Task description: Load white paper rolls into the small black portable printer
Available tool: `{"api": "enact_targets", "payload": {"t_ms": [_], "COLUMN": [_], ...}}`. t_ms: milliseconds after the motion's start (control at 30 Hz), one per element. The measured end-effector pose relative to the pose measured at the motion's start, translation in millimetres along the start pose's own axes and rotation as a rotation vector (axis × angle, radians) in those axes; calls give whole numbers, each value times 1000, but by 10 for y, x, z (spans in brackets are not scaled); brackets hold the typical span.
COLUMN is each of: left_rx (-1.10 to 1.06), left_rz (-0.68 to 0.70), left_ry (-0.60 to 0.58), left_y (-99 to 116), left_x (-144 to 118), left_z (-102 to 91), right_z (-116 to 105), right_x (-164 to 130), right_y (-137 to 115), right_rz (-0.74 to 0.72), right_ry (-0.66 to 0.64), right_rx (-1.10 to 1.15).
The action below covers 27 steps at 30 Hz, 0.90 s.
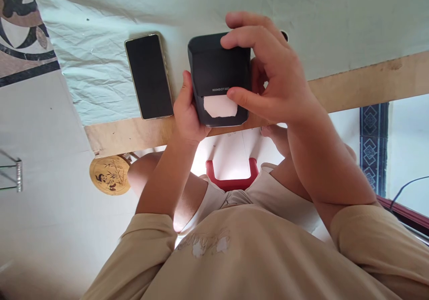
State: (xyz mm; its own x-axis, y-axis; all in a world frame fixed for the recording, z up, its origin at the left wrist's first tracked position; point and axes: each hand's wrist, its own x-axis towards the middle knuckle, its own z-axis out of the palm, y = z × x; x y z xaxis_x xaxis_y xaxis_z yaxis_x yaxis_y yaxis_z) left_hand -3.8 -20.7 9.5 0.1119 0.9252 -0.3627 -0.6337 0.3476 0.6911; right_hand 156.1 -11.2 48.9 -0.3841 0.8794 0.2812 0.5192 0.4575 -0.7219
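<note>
A black label printer marked NIIMBOT is held up near the table's front edge. White label paper sticks out of the slot on its face, with an uneven lower edge. My left hand grips the printer's lower left side, thumb along the edge, its other fingers hidden beneath. My right hand curves over the right side. One of its fingertips rests on the top part, and the thumb tip touches the face just above the paper. A smartphone with a dark screen lies left of the printer.
A pale green cloth covers the table, leaving a wooden front edge bare. Below it are my legs and a red stool. A round wooden stool top stands at the lower left. A cable runs at the right.
</note>
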Motion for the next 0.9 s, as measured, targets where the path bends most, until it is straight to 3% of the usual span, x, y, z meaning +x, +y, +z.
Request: {"api": "enact_targets", "payload": {"t_ms": [267,367,500,567,700,800,900], "left_rx": [19,16,8,0,5,26,36], "left_rz": [2,21,64,49,38,45,21], "left_ry": [25,-43,-222,-266,-249,-215,-200], "left_y": [-11,10,-9,-38,-75,-80,-75], "left_x": [19,22,11,15,28,25,13], "left_z": [-53,-7,10,-9,-29,-4,22], "right_z": [-47,-42,-51,-64,-67,-41,-17], "right_x": [0,-4,8,26,59,58,40], "right_y": [0,-23,-79,-115,-182,-187,-148], "right_rz": [-56,-38,10,18,81,104,82], "right_ry": [-32,86,388,474,530,583,459], "right_rx": [31,-26,-63,-8,111,39,-122]}}
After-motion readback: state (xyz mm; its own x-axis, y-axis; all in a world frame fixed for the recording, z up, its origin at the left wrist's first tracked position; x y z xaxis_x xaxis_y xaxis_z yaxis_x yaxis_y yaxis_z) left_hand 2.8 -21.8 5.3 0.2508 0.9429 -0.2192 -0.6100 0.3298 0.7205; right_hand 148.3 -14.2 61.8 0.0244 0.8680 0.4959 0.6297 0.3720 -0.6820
